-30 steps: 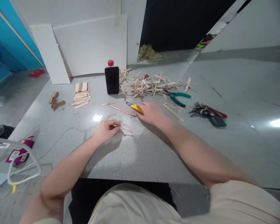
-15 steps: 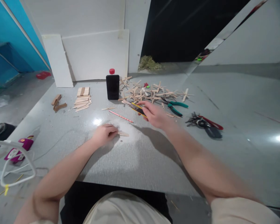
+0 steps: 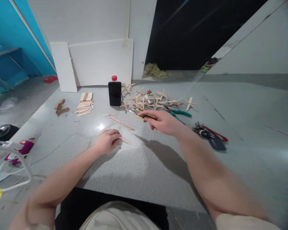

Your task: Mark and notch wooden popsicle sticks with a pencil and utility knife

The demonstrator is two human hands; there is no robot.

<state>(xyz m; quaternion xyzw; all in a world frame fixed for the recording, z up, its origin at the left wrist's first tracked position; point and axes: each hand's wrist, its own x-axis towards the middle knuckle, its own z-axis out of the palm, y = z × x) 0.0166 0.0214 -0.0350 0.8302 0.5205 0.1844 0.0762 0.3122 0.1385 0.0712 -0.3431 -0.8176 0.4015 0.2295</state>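
My left hand (image 3: 107,140) rests on the grey tabletop (image 3: 146,159), fingers closed on a short wooden craft stick (image 3: 125,140) that pokes out to the right. My right hand (image 3: 163,122) hovers a little above the table, closed round a yellow utility knife (image 3: 144,115) whose blade points left. A pink striped pencil (image 3: 122,123) lies between the two hands, just behind the left one.
A black bottle with a red cap (image 3: 114,92) stands at the back. Beside it lie a pile of glued stick crosses (image 3: 151,99), green-handled pliers (image 3: 180,113), a bunch of keys (image 3: 210,132) and stacked sticks (image 3: 84,105). A purple tool with white cable (image 3: 19,150) sits left.
My right hand picked the yellow knife up off the table and lifted it, blade now pointing left. My left hand stayed on the stick. The camera tilted upward slightly.
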